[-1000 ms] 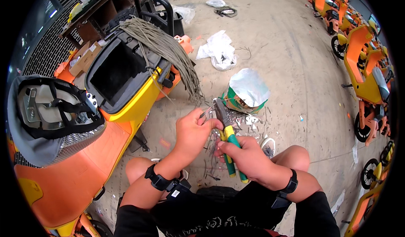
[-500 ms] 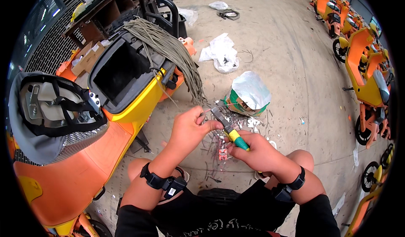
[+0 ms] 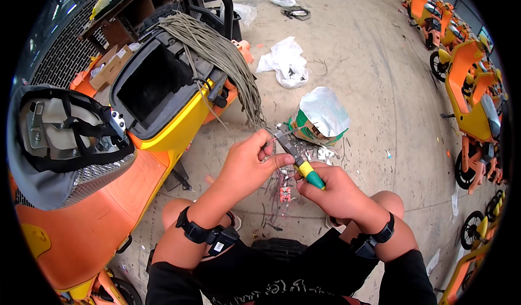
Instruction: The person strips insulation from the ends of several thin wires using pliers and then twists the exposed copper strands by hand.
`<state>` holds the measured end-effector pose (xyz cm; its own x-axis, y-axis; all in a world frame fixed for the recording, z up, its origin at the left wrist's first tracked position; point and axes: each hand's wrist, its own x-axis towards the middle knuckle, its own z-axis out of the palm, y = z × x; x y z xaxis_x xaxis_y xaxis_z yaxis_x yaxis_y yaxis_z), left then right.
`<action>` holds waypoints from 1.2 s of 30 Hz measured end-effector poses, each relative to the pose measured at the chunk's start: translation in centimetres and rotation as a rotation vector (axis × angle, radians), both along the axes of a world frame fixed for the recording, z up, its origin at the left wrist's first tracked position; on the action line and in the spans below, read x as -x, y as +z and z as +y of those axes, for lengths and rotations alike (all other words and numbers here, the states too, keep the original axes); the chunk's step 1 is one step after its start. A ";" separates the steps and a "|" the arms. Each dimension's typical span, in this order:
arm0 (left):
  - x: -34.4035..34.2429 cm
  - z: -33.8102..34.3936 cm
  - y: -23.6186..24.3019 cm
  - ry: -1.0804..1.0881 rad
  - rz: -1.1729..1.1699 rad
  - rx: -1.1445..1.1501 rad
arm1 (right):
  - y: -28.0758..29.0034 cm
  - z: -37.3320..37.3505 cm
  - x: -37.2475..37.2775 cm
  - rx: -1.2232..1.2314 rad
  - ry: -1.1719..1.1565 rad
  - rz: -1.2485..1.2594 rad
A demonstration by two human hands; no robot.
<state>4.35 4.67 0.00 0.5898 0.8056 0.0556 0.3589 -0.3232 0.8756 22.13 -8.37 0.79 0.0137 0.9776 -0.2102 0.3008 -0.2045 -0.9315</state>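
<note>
My right hand (image 3: 337, 190) is wrapped round the green and yellow handles of a pair of pliers (image 3: 311, 177), whose metal jaws point up and to the left. A thin wire (image 3: 298, 127) crosses at the jaws' tip. My left hand (image 3: 243, 162) pinches that wire beside the jaws, and its thumb presses against the pliers' metal part. Whether the jaws bite on the wire is too small to tell. Just beyond the pliers stands a green bag (image 3: 324, 113) with a silvery opening. A small red and white piece (image 3: 285, 194) lies on the floor below the hands.
At left stands an orange and yellow scooter (image 3: 92, 196) with an open compartment and a grey bundle of cable (image 3: 217, 49) draped over it. A grey basket (image 3: 81, 174) sits nearer. White plastic bags (image 3: 290, 60) and wire scraps litter the floor. Scooters line the right side.
The wire's free end beyond the jaws now slants up to the right. My hands and the pliers have shifted slightly, while the surroundings slide a little as my view moves.
</note>
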 end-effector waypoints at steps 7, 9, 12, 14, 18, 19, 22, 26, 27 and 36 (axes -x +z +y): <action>0.1 -0.5 0.6 -0.013 -0.020 -0.021 | 0.6 0.2 -0.3 0.018 0.021 -0.056; 0.1 -0.5 0.8 -0.015 -0.014 -0.005 | 0.7 0.1 -0.4 0.013 0.036 -0.022; -0.1 -0.7 1.2 0.016 -0.006 -0.037 | 1.1 0.0 -0.5 0.058 0.059 0.025; 0.3 -0.9 0.6 0.030 -0.055 -0.155 | 1.7 0.1 -0.5 0.071 0.073 0.038; 0.3 -1.0 -0.1 0.041 -0.154 -0.227 | 2.1 0.1 -0.3 0.019 0.076 0.019; 0.3 -1.0 -0.1 0.040 -0.159 -0.221 | 2.0 0.1 -0.3 0.000 0.077 0.015; 0.5 -1.1 -0.4 0.050 -0.184 -0.168 | 1.6 0.1 -0.3 -0.022 0.106 0.031; 0.6 -1.3 -0.6 0.079 -0.227 -0.078 | 1.4 -0.2 0.0 0.002 0.084 0.083; 0.6 -1.4 -0.5 0.082 -0.232 -0.076 | 1.4 -0.3 0.2 0.010 0.072 0.093; 0.2 -1.4 -0.2 0.173 -0.132 -0.122 | 0.3 -0.4 1.5 0.091 -0.049 0.187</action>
